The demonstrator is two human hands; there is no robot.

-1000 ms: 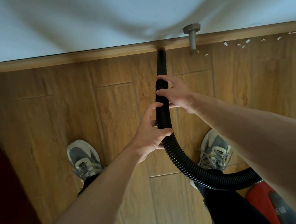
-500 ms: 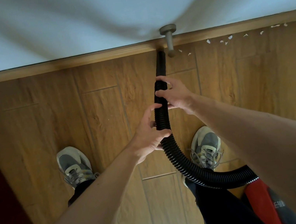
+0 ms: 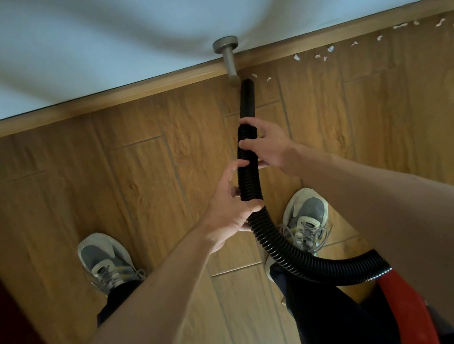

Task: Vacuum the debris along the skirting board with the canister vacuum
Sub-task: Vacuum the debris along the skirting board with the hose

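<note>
The black hose [image 3: 248, 174] runs up the middle of the wood floor [image 3: 145, 170], and both hands are on it. The left hand [image 3: 226, 213] is lower down and wraps its fingers and thumb around the bumpy part of the hose. The right hand [image 3: 271, 147] is just above it, holding the hose from the right side with the fingers curled over the top. The two hands are close together but do not touch each other. Past the right hand, the hose ends in a smooth black tube [image 3: 247, 97]. Its tip sits low by the floor, next to the foot of a grey door stop [image 3: 229, 61] and near the skirting board [image 3: 118, 95]. I cannot tell if the tip touches the floor. Little white bits [image 3: 328, 50] lie along the skirting board to the right of the tip, and two of them are just beside it. Below the left hand, the hose bends down and to the right and goes to the red vacuum [image 3: 401, 302] in the bottom right corner. The person's two grey shoes stand on the floor, the left shoe [image 3: 104, 259] well off to the left and the right shoe [image 3: 307, 218] just behind the hose. A pale wall [image 3: 110, 41] rises above the skirting board.
</note>
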